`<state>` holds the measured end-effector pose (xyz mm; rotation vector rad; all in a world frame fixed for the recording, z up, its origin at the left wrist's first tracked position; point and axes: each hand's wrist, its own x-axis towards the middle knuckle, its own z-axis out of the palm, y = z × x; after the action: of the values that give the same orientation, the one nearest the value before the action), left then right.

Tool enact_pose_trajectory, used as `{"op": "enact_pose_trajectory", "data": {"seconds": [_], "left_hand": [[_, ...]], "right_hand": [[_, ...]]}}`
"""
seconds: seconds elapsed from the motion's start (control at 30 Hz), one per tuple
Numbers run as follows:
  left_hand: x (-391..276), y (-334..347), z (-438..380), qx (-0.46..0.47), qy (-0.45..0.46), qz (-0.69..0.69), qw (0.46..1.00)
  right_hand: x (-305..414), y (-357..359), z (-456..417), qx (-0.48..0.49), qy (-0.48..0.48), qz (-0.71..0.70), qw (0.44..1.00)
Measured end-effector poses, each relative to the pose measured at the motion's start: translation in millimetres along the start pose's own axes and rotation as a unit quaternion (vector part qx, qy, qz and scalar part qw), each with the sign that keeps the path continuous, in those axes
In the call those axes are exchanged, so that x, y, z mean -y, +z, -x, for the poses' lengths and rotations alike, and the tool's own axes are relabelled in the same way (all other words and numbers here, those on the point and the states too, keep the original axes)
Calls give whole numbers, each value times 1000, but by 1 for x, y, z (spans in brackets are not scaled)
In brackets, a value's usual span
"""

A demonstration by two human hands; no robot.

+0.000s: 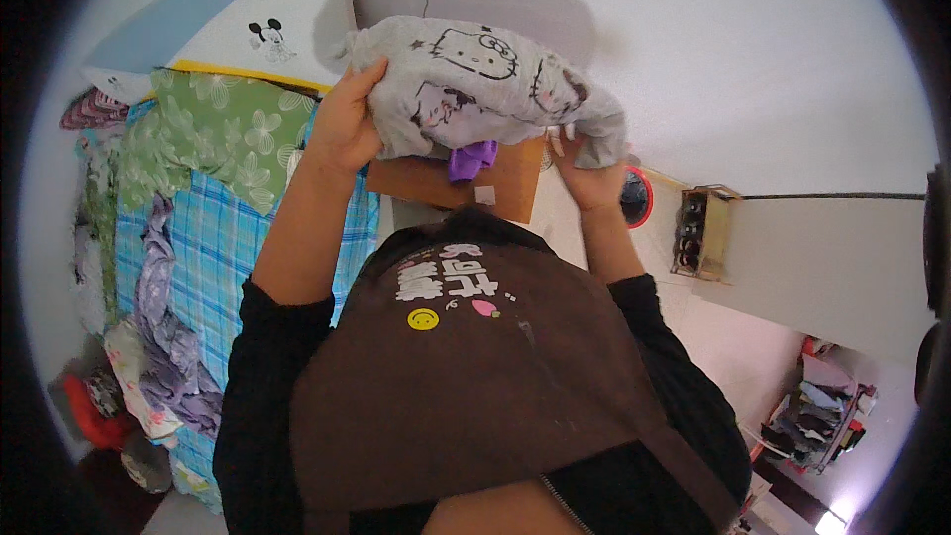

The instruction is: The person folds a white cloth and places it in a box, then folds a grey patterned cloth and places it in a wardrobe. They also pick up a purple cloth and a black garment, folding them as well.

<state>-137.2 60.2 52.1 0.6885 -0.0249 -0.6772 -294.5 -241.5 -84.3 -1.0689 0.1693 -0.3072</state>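
Both of my hands hold up a light grey garment printed with cartoon cats and stars, stretched out in front of me. My left hand grips its left end, with the thumb on the front of the cloth. Under the right end, my right hand holds the fabric from below, its fingers partly hidden. Below the garment, a purple cloth lies on a brown wooden surface, near a small pale square piece.
To the left is a bed with a blue plaid sheet, a green floral cloth and a crumpled purple-grey cloth. A red-rimmed round container and a small rack stand right. Clothes hang on another rack at lower right.
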Motion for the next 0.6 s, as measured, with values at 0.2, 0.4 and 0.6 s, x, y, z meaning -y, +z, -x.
{"op": "enact_pose_trajectory", "data": {"seconds": [0.2, 0.4, 0.6], "left_hand": [[-29, -8, -1, 3, 59, -13, 998], [-50, 30, 12, -49, 106, -111, 987], [-64, 16, 11, 0, 137, -357, 924]], "right_hand": [[65, 30, -23, 193, -20, -407, 893], [96, 56, -26, 65, 90, -292, 950], [92, 24, -51, 27, 99, -233, 967]]}}
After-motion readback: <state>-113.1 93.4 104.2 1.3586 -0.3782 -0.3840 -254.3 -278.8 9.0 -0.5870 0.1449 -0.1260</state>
